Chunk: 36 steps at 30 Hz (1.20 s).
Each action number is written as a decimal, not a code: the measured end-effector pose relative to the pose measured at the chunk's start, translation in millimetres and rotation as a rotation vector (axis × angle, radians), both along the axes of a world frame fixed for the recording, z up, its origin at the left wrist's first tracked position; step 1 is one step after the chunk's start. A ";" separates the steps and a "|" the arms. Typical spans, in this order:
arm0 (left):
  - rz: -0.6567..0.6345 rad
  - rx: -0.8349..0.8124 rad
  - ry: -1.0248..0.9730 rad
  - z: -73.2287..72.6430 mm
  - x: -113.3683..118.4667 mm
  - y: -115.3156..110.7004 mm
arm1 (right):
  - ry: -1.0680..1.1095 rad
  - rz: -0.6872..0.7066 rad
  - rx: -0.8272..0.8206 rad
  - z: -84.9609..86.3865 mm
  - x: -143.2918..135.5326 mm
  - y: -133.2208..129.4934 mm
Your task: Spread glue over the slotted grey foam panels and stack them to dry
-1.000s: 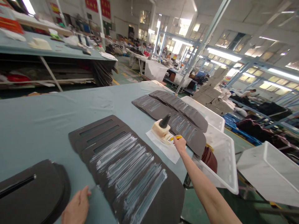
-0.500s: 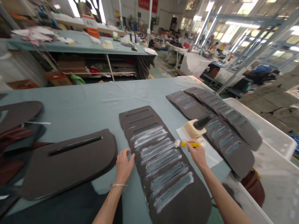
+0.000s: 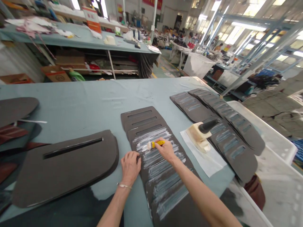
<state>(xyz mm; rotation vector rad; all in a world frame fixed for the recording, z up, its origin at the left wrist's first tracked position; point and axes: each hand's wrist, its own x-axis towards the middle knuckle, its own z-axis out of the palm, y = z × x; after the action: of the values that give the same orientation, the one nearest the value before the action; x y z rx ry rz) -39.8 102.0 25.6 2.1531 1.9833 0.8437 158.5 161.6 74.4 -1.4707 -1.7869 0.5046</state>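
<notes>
In front of me lies a stack of overlapping dark grey panels (image 3: 170, 135) with rectangular slots, several of them smeared with white glue. My right hand (image 3: 165, 149) is closed round the yellow handle of a brush (image 3: 157, 144). Its pale bristles touch the wet white streaks near the panels' left side. My left hand (image 3: 131, 164) rests at the stack's left edge, fingers loosely spread and holding nothing, the fingertips at the panel edge. To the right, a cream glue container (image 3: 197, 134) with a black spout lies on a white sheet (image 3: 210, 165).
More slotted dark panels (image 3: 233, 142) lie in stacks at the right, by a white plastic bin (image 3: 279, 176). On the left is a rounded dark panel (image 3: 68, 176) with one long slot. Behind stands another blue-green covered table (image 3: 90, 42).
My right hand has carried the brush leftward across the panel, from the right side to the left end of the glued slots. Fresh white streaks show there. My left hand has shifted slightly right.
</notes>
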 end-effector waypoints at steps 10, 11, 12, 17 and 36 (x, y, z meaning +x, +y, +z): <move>0.075 0.009 -0.104 4.1 -7.8 12.7 | -0.075 -0.284 0.094 15.1 74.1 49.9; 0.094 0.019 -0.115 6.1 -9.5 18.1 | -0.038 -0.263 0.096 16.6 62.2 54.2; 0.106 0.030 -0.121 8.5 -11.3 24.4 | -0.005 -0.242 0.095 17.9 48.5 58.6; 0.121 0.034 -0.059 20.0 -18.0 60.5 | 0.104 -0.095 0.091 21.0 -32.4 73.0; 0.129 0.023 0.174 14.4 -22.4 77.9 | -0.188 -0.042 0.149 19.0 -3.5 110.8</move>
<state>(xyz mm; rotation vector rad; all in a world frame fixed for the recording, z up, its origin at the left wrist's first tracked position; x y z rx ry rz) -62.2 179.9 40.0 2.1995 2.2261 0.7208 155.0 272.4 93.4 -1.4885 -1.8897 0.2125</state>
